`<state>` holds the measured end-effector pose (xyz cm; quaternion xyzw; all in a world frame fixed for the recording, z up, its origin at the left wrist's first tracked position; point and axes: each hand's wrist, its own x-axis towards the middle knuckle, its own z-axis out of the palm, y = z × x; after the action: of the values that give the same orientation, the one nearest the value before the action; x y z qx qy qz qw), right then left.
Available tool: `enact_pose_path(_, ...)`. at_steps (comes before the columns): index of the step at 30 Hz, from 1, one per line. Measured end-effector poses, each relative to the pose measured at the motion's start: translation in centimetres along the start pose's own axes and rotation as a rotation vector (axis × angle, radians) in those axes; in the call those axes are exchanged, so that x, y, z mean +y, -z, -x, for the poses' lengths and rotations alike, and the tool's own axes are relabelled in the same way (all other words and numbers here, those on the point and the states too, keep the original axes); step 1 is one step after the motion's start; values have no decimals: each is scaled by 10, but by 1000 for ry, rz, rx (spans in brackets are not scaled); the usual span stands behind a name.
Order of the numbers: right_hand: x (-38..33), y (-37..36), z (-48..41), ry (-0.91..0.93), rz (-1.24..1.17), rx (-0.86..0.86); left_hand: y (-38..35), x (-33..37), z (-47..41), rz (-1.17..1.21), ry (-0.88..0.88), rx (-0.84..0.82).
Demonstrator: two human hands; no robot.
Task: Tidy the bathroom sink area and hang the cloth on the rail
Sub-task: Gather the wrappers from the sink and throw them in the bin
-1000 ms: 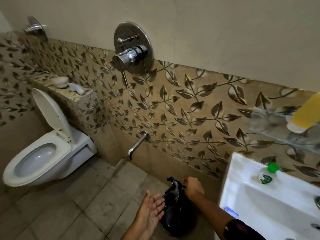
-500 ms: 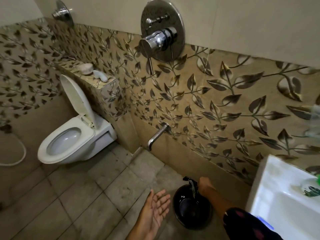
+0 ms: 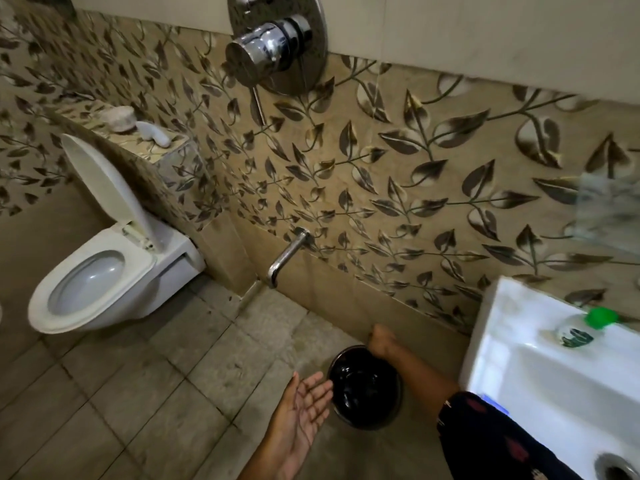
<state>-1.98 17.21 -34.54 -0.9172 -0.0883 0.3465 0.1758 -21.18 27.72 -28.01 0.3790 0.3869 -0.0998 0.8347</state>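
A round black bin with a glossy black liner stands on the floor tiles beside the white sink. My right hand is closed at the bin's far rim, on the liner's edge. My left hand hovers palm up with its fingers spread, just left of the bin and holding nothing. A small bottle with a green cap lies on the sink's back ledge. No cloth or rail is in view.
A white toilet with its lid up stands at the left. A chrome spout sticks out low on the leaf-tiled wall, under a shower mixer. A glass shelf hangs above the sink. White items sit on the ledge.
The tuft of black liner that stood up beside my right hand is gone; the hand has sunk to the bin's rim. My left hand stays open beside the bin.
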Motion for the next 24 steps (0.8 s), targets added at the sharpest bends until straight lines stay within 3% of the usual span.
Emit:
enact_pose_path(5, 2, 52, 46, 135, -312, 87, -37, -10, -9, -84, 48, -62)
enact_pose_path(8, 26, 83, 91, 222, -532, 290, -68, -20, -9, -153, 73, -103)
enact_pose_path(12, 81, 101, 148, 171, -769, 565, -108, -36, -2, -256, 44, -161)
enact_pose_path(15, 121, 90, 175, 64, -877, 666, -129, -46, 4, -402, -52, -166)
enact_pose_path(21, 157, 43, 198, -118, -840, 637, -157, -66, 8, -796, -249, -98)
enact_pose_path(24, 152, 28, 204, -116, -819, 572, -162, -74, 10, -839, -320, -66)
